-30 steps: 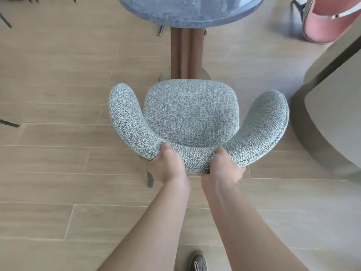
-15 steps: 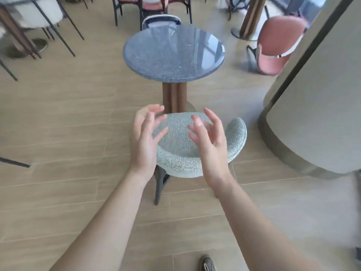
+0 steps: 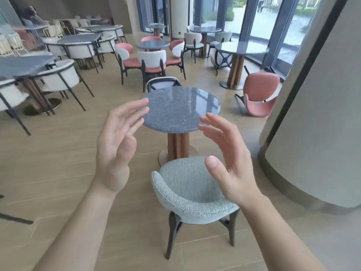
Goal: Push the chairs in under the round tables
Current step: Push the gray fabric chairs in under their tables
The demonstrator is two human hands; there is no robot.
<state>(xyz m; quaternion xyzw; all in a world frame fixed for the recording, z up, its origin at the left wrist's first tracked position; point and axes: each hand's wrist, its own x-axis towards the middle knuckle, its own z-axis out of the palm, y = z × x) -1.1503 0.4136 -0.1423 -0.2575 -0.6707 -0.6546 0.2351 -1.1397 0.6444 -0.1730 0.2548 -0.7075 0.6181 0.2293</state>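
Observation:
A pale blue-grey fabric chair (image 3: 187, 194) on dark legs stands close to a round grey stone table (image 3: 180, 108) with a brown pedestal. Its seat front reaches toward the pedestal base. My left hand (image 3: 117, 147) hovers raised at the left of the table, fingers spread, holding nothing. My right hand (image 3: 228, 161) is lifted over the chair's right side, fingers apart and empty. Neither hand touches the chair. A second chair's back (image 3: 163, 83) shows behind the table's far edge.
A wide grey curved column (image 3: 316, 124) stands close at the right. A pink chair (image 3: 259, 94) sits tilted between it and another round table (image 3: 241, 49). Several more tables and white or pink chairs fill the left and the back. Windows line the far right.
Both hands let go of the chair's backrest and rose with fingers spread. The view lifted from straight down on the chair to the whole room.

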